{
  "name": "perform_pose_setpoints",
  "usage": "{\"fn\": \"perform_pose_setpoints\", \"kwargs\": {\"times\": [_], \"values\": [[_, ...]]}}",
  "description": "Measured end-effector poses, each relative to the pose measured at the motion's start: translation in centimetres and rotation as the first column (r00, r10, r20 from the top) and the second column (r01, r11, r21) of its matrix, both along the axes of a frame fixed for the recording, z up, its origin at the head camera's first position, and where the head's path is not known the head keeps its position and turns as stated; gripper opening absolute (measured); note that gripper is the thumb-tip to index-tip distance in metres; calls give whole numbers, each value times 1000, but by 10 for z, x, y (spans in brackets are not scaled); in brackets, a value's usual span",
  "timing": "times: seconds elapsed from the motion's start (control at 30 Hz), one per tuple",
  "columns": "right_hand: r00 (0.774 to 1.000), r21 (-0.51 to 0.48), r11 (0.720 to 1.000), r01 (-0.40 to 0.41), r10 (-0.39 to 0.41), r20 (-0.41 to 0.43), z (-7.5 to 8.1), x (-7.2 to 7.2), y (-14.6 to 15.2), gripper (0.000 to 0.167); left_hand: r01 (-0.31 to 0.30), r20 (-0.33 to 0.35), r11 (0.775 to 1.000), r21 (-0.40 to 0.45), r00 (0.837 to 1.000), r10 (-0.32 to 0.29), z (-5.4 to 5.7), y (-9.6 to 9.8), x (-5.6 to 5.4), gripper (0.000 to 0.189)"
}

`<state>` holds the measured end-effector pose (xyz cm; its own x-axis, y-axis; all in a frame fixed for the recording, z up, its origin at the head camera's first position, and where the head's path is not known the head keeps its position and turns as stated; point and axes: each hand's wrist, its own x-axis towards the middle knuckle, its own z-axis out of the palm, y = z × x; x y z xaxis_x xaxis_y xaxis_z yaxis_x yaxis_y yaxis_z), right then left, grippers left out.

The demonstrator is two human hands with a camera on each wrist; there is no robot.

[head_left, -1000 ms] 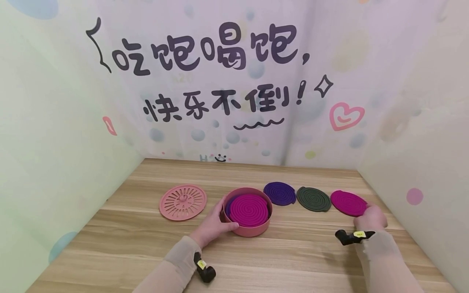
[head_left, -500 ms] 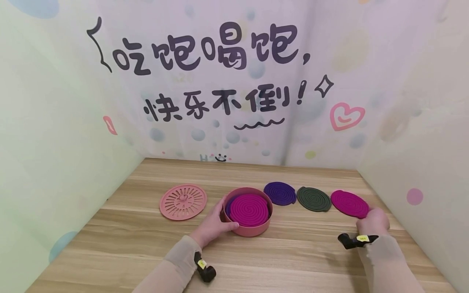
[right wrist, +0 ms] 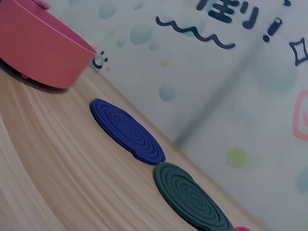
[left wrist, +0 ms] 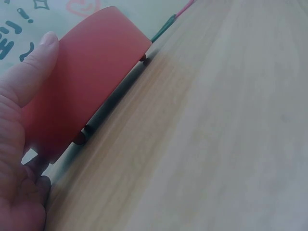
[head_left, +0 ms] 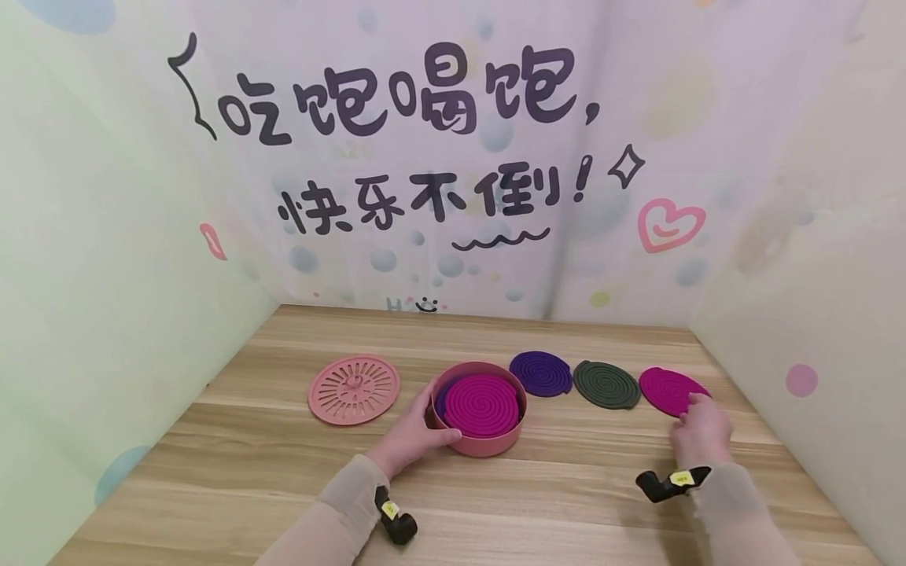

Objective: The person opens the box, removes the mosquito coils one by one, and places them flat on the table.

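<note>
A round pink box (head_left: 481, 446) stands on the table. It holds a magenta mosquito coil (head_left: 481, 406) on top of a purple one (head_left: 440, 401). My left hand (head_left: 410, 436) grips the box at its left side, the thumb over the near rim; the left wrist view shows the thumb against the box wall (left wrist: 96, 62). At the far right a second magenta mosquito coil (head_left: 668, 389) lies flat. My right hand (head_left: 701, 432) touches its near right edge, covering part of it; the fingers' undersides are hidden. The right wrist view leaves that hand out.
A purple coil (head_left: 541, 373) and a dark green coil (head_left: 605, 384) lie in a row between the box and the right hand. A pink slotted lid (head_left: 354, 391) with a knob lies left of the box. Printed curtain walls (head_left: 453, 267) bound the wooden table.
My right hand first slid slightly right with the magenta coil's edge, then moved back left, further over the coil. The coil shifted a little. The left hand and box stay put.
</note>
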<state>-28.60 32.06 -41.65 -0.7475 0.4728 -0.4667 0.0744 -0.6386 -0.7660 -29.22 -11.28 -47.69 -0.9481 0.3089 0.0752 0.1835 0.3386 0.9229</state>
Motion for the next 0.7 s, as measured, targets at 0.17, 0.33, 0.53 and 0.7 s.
{"fn": "perform_pose_setpoints", "kwargs": {"times": [0.17, 0.33, 0.53, 0.7], "values": [[997, 55, 996, -71, 72, -17, 3, -5, -24, 31, -5, 4, 1000, 0, 1000, 5, 0, 0, 1, 110], [972, 251, 941, -229, 235, 4, 8, -9, -48, 59, -6, 13, 1000, 11, 1000, 6, 0, 0, 1, 110], [921, 321, 874, -365, 390, -13, 11, -11, -72, 59, -4, 7, 1000, 9, 1000, 4, 1, 0, 1, 111], [867, 375, 812, -447, 497, -42, 12, -11, -91, 58, -2, 2, 1000, 13, 1000, 2, 2, 0, 1, 111]]}}
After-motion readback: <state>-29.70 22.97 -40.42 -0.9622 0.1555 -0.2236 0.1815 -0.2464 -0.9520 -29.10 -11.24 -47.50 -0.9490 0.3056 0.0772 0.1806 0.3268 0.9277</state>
